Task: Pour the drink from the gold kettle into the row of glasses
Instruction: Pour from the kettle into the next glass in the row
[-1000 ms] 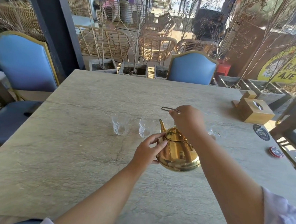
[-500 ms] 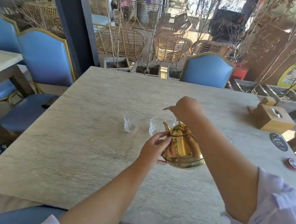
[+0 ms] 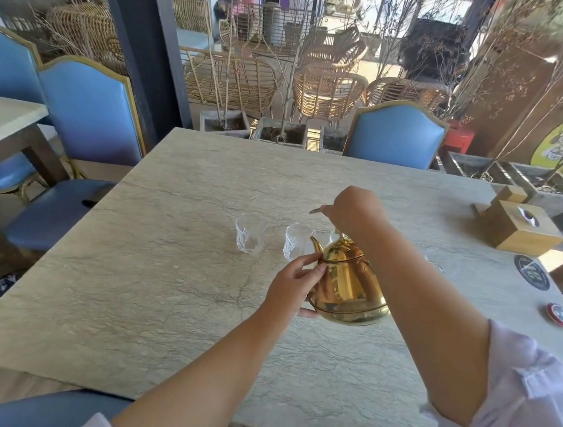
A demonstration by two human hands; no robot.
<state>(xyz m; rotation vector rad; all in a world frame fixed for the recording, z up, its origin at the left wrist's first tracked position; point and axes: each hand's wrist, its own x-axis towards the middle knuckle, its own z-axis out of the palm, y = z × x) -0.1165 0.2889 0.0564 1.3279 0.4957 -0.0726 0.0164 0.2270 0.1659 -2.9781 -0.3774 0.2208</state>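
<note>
The gold kettle hangs just above the stone table, tilted with its spout toward the glasses. My right hand grips its wire handle from above. My left hand rests against the kettle's left side near the spout base. A clear glass stands at the left of the row. A second glass stands right behind the spout tip. A third glass is mostly hidden behind the kettle. Another glass shows partly past my right forearm. I see no liquid stream.
A wooden tissue box sits at the table's right side, with a dark coaster and a red round lid nearer the edge. Blue chairs stand behind and left of the table.
The kettle has tipped a little further, spout toward the second glass, with both hands still on it. My head has turned left, so the whole scene sits further right.
</note>
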